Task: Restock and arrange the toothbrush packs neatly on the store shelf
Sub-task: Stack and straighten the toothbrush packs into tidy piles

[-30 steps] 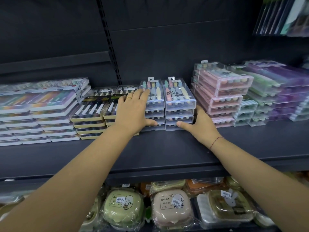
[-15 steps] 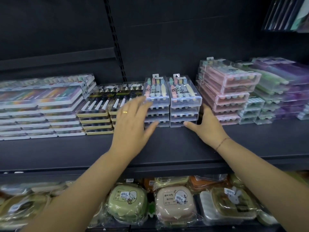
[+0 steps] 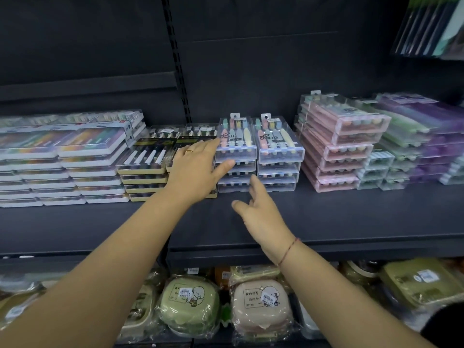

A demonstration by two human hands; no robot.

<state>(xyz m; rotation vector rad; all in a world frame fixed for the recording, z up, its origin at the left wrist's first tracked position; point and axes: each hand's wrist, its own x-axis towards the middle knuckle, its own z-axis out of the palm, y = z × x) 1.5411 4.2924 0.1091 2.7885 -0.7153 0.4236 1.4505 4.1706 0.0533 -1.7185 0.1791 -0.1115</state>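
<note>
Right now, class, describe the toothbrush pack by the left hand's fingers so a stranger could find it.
On the dark middle shelf, two clear stacks stand between black-and-gold packs and pink packs. It is the top pack of the left stack, beside the left hand; unlike its twin, it borders the black-and-gold ones.

We find two stacks of toothbrush packs [image 3: 258,151] side by side at twelve o'clock on the shelf [image 3: 351,217], set back near the rear panel. Just beside them at nine o'clock sit neighbouring stacks [image 3: 143,169], with further stacks [image 3: 62,159] beyond. At three o'clock a leaning stack [image 3: 336,146] stands apart, with more stacks [image 3: 406,144] past it. Our left grip [image 3: 198,169] lies at the pair's nine o'clock side, seemingly touching it. Our right grip [image 3: 261,212] is at their six o'clock, over the shelf. Under the shelf, at six o'clock, lie wrapped boxes [image 3: 258,305].
</note>
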